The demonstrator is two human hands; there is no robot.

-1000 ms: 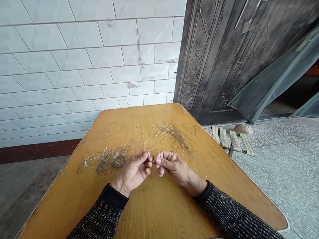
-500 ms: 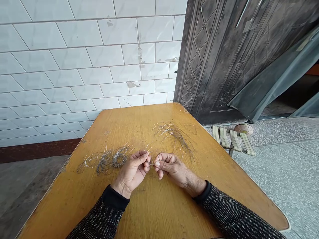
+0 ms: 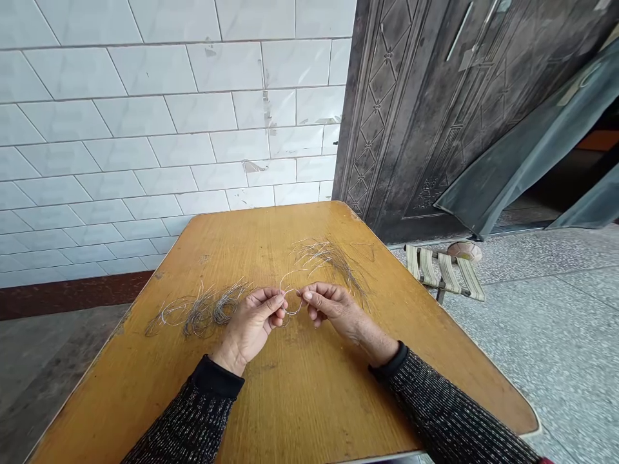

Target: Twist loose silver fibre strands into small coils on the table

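Note:
A thin silvery wire point(image 3: 293, 313) is bent into a small ring between my two hands, with a loose end curving up and away from it. My left hand point(image 3: 256, 322) pinches the ring's left side between thumb and fingers. On the opposite side, my right hand point(image 3: 333, 312) grips the wire with thumb and forefinger. Both hands are held above the wooden table point(image 3: 300, 399). Left of my left hand lie several coiled wires point(image 3: 198, 310) in small bundles. Beyond my right hand is a spread bunch of loose, slightly curved wires point(image 3: 333, 258).
A white tiled wall point(image 3: 169, 116) stands behind the table, and a dark carved door point(image 3: 416, 116) is at the back right. A grey-green curtain point(image 3: 512, 154) hangs beside it. On the speckled floor to the right is a folding stool point(image 3: 447, 270) with striped straps.
My hands have moved slightly apart, and the wire ring now shows more openly between them. The whole view has shifted a little.

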